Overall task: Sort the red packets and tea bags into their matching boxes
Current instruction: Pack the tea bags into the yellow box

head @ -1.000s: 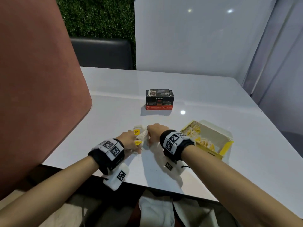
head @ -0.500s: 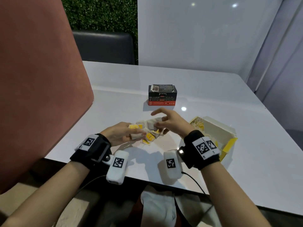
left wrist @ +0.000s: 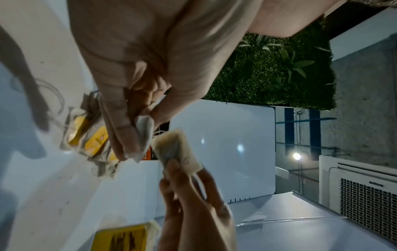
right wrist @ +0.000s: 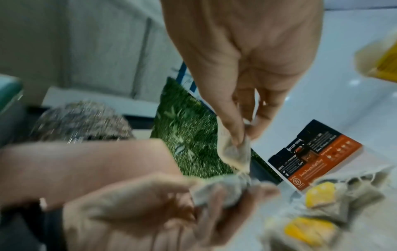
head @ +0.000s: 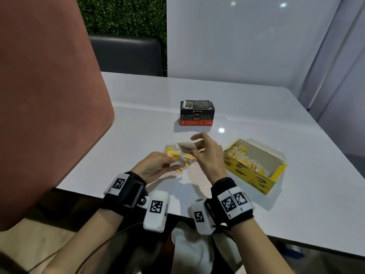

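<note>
Mid-frame, the right hand [head: 207,155] pinches a tea bag [head: 185,146]; the left hand [head: 156,167] grips another bag [head: 174,158]. Black box [head: 197,113] writing is unreadable.

Print on the dark box [head: 197,115] too small to read; left hand [right wrist: 137,210] motion-blurred in the right-wrist view.

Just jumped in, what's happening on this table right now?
A person is sorting. The right hand pinches one pale paper tea bag lifted off the loose pile of yellow-tagged tea bags; the left hand holds another from it. The open yellow cardboard box on the right already holds tea bags; the black-and-red box stands behind.
</note>
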`<state>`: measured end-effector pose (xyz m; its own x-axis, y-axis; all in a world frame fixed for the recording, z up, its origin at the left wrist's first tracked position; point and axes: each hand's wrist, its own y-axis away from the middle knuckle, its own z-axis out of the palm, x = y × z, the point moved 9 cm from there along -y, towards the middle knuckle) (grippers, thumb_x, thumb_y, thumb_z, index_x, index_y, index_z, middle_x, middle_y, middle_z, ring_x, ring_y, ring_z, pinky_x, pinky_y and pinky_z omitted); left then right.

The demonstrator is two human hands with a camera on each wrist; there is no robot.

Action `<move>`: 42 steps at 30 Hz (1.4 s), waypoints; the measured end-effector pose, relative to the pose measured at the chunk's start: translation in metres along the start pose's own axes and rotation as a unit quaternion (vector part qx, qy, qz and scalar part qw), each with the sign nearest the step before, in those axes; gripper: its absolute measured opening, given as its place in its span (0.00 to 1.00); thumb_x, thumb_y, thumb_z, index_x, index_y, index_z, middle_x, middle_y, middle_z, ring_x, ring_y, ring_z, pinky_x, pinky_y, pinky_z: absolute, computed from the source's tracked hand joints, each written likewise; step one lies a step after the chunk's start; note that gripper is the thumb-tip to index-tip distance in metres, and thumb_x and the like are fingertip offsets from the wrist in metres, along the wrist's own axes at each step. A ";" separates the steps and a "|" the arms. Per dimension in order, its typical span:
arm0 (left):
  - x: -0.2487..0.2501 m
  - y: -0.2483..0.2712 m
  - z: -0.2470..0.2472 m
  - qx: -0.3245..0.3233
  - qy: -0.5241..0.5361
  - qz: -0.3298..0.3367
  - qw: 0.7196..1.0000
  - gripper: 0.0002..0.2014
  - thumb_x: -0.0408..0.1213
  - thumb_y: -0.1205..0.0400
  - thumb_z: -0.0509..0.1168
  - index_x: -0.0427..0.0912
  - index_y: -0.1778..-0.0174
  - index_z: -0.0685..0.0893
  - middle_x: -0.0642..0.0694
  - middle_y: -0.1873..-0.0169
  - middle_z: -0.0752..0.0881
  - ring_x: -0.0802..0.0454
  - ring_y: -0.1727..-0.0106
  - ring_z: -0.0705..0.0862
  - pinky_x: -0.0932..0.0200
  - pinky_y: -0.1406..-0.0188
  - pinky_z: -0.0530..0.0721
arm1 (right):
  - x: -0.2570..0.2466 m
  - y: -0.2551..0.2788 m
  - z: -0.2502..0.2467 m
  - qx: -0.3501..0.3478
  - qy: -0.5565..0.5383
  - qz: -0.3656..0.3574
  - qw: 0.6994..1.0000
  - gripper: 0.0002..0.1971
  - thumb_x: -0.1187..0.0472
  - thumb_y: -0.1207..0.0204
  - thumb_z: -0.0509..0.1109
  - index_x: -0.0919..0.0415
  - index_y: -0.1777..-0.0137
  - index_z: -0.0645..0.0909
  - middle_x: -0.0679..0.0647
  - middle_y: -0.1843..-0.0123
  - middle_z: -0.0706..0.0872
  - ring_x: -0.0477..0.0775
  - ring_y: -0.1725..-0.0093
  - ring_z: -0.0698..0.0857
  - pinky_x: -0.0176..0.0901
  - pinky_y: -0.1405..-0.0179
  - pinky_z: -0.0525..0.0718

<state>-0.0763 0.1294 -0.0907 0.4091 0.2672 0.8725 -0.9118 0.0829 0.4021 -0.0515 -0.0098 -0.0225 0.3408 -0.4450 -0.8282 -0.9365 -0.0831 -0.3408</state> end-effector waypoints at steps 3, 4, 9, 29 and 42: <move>-0.002 0.001 0.002 -0.016 0.040 -0.004 0.999 0.12 0.21 0.17 0.55 0.21 0.41 0.77 0.31 0.53 0.87 0.43 0.56 0.88 0.60 0.59 0.89 | -0.023 0.004 0.007 0.016 0.057 -0.094 0.994 0.07 0.72 0.29 0.67 0.63 0.55 0.82 0.56 0.59 0.84 0.58 0.55 0.82 0.49 0.59 0.81; -0.002 0.002 0.003 -0.024 0.059 -0.005 0.998 0.11 0.21 0.17 0.54 0.23 0.43 0.78 0.33 0.57 0.88 0.44 0.58 0.90 0.58 0.59 0.89 | -0.028 0.006 0.013 0.001 0.087 -0.121 0.989 0.07 0.74 0.31 0.66 0.64 0.56 0.82 0.55 0.60 0.83 0.59 0.54 0.80 0.50 0.59 0.80; 0.011 0.005 -0.007 -0.029 0.155 0.003 0.988 0.15 0.27 0.14 0.48 0.25 0.50 0.79 0.33 0.62 0.89 0.43 0.62 0.90 0.50 0.56 0.88 | -0.048 0.020 0.051 -0.130 0.218 -0.199 0.947 0.08 0.70 0.29 0.68 0.64 0.52 0.85 0.57 0.56 0.88 0.57 0.49 0.78 0.51 0.55 0.78; 0.010 -0.007 -0.028 0.003 0.120 -0.062 0.991 0.07 0.32 0.16 0.58 0.32 0.53 0.79 0.39 0.63 0.83 0.49 0.68 0.89 0.44 0.57 0.88 | 0.051 -0.062 0.066 -0.346 0.433 0.086 0.828 0.38 0.46 0.33 0.76 0.59 0.26 0.66 0.61 0.30 0.77 0.65 0.32 0.77 0.57 0.34 0.78; 0.013 -0.017 -0.018 0.021 0.029 -0.002 0.999 0.06 0.29 0.17 0.60 0.32 0.53 0.82 0.42 0.61 0.85 0.53 0.69 0.87 0.55 0.56 0.88 | 0.048 -0.074 0.033 -0.272 0.168 0.172 0.932 0.07 0.65 0.28 0.75 0.64 0.60 0.77 0.55 0.67 0.82 0.48 0.71 0.81 0.30 0.75 0.82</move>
<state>-0.0564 0.1487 -0.0909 0.4094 0.3216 0.8538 -0.9073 0.0450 0.4181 0.0368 0.0046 -0.0513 0.0532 -0.7757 -0.6288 -0.9200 -0.2829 0.2711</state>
